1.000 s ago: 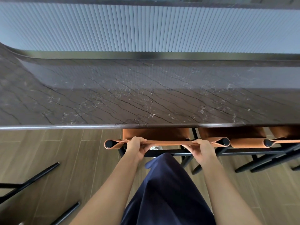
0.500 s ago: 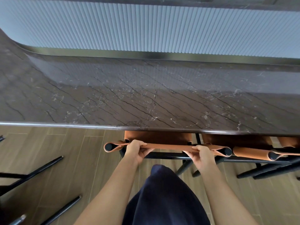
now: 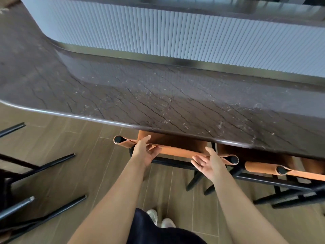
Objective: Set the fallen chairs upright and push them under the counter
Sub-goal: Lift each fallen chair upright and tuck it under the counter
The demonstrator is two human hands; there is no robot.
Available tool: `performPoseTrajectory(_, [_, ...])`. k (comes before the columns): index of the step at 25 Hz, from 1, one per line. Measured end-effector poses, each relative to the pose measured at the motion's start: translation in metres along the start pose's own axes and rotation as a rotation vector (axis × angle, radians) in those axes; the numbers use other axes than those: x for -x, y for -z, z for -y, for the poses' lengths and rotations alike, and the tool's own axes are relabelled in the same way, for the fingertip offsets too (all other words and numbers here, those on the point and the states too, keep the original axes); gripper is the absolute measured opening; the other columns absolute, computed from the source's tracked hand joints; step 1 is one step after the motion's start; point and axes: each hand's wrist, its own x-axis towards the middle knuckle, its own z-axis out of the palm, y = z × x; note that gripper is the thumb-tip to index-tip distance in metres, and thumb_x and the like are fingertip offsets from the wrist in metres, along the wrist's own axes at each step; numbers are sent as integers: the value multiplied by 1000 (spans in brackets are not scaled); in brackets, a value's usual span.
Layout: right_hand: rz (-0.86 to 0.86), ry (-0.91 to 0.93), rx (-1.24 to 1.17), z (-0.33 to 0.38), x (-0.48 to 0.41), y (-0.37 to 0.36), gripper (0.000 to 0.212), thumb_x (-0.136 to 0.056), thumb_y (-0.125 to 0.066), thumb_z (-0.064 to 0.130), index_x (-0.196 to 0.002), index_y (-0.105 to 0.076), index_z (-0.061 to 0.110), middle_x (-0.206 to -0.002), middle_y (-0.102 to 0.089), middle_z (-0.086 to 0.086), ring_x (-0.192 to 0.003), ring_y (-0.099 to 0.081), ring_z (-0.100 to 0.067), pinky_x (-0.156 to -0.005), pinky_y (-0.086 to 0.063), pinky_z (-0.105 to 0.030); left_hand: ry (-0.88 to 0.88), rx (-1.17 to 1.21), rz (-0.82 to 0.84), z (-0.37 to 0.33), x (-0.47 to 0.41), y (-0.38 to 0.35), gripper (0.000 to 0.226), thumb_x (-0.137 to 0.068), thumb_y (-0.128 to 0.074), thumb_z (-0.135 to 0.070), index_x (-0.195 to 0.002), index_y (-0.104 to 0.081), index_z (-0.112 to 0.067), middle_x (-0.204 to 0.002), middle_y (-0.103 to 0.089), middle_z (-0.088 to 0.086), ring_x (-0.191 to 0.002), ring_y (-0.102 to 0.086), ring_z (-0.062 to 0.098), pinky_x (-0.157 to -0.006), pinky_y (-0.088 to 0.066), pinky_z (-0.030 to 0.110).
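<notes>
An upright chair (image 3: pixel 177 148) with a tan leather back strap and black frame stands under the dark marble counter (image 3: pixel 158 95). My left hand (image 3: pixel 146 150) is at the left part of the strap, fingers straight and spread. My right hand (image 3: pixel 209 161) hovers by the strap's right end, fingers loose and open. Neither hand grips the strap. A fallen chair (image 3: pixel 26 191) with black legs lies on the floor at the far left.
A second tan-backed chair (image 3: pixel 274 169) stands tucked under the counter to the right. A ribbed pale panel (image 3: pixel 175 37) rises behind the counter. The floor is wood plank (image 3: pixel 70 141). My shoes (image 3: pixel 161 221) show below.
Both hands have let go of the chair's back strap and opened. The view has swung left, bringing more of the fallen chair's legs into sight.
</notes>
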Motion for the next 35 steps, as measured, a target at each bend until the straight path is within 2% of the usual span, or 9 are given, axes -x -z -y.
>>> performPoseTrajectory(3, [114, -19, 136, 0, 16, 7, 31, -99, -51, 28, -128, -46, 20, -119, -63, -21, -109, -62, -33, -88, -53, -49, -88, -22, 22, 14, 25, 11, 44, -95, -54, -15, -137, -45, -4, -130, -57, 17, -107, -63, 30, -81, -56, 40])
performPoseTrajectory(6, [220, -25, 351, -6, 33, 8, 37, -100, -47, 32, -132, -50, 13, -120, -65, -16, -109, -62, -28, -99, -48, -47, -189, -20, 20, 22, 52, 30, 40, -98, -49, -16, -136, -45, -2, -125, -61, 14, -108, -63, 29, -83, -55, 39])
performPoseTrajectory(8, [247, 33, 504, -14, 45, 4, 32, -100, -49, 33, -124, -58, 13, -115, -69, -12, -106, -66, -24, -94, -51, -44, -256, -22, 16, 26, 72, 46, 36, -96, -51, -15, -130, -51, -3, -118, -65, 15, -105, -64, 29, -81, -55, 37])
performPoseTrajectory(11, [297, 147, 635, -35, 62, -4, 21, -101, -49, 31, -119, -55, 22, -110, -72, -7, -103, -68, -21, -87, -53, -39, -328, -81, -15, 31, 99, 75, 29, -95, -51, -11, -122, -59, -4, -114, -68, 13, -106, -65, 26, -79, -54, 34])
performPoseTrajectory(15, [418, 217, 823, -76, 87, -11, 21, -100, -49, 32, -113, -64, 23, -107, -73, 1, -102, -69, -15, -83, -56, -34, -415, -101, -83, 35, 131, 131, 21, -94, -50, -8, -108, -66, -11, -108, -71, 9, -101, -67, 22, -80, -53, 33])
performPoseTrajectory(17, [469, 219, 881, -98, 101, -17, 22, -98, -51, 33, -109, -68, 26, -107, -74, 2, -100, -70, -13, -76, -56, -30, -444, -64, -109, 38, 147, 163, 22, -95, -50, -8, -112, -63, -11, -107, -72, 8, -100, -68, 23, -81, -53, 34])
performPoseTrajectory(21, [555, 201, 920, -164, 141, -32, 19, -97, -53, 31, -106, -69, 28, -104, -75, 3, -97, -72, -13, -76, -57, -30, -509, -26, -156, 44, 187, 243, 27, -95, -50, -8, -120, -58, -12, -106, -72, 8, -101, -68, 24, -84, -53, 36])
performPoseTrajectory(29, [755, 139, 1021, -330, 233, -38, 20, -99, -51, 29, -115, -63, 29, -108, -74, 1, -98, -72, -15, -83, -56, -35, -552, 31, -255, 57, 282, 408, 23, -96, -51, -9, -117, -59, -16, -106, -73, 9, -99, -70, 25, -89, -54, 38])
performPoseTrajectory(35, [888, 81, 1131, -430, 279, -59, 22, -100, -49, 23, -119, -62, 25, -108, -74, -2, -98, -72, -18, -84, -57, -36, -600, 179, -395, 60, 333, 512, 26, -94, -52, -6, -118, -58, -13, -105, -73, 12, -95, -70, 27, -83, -55, 36])
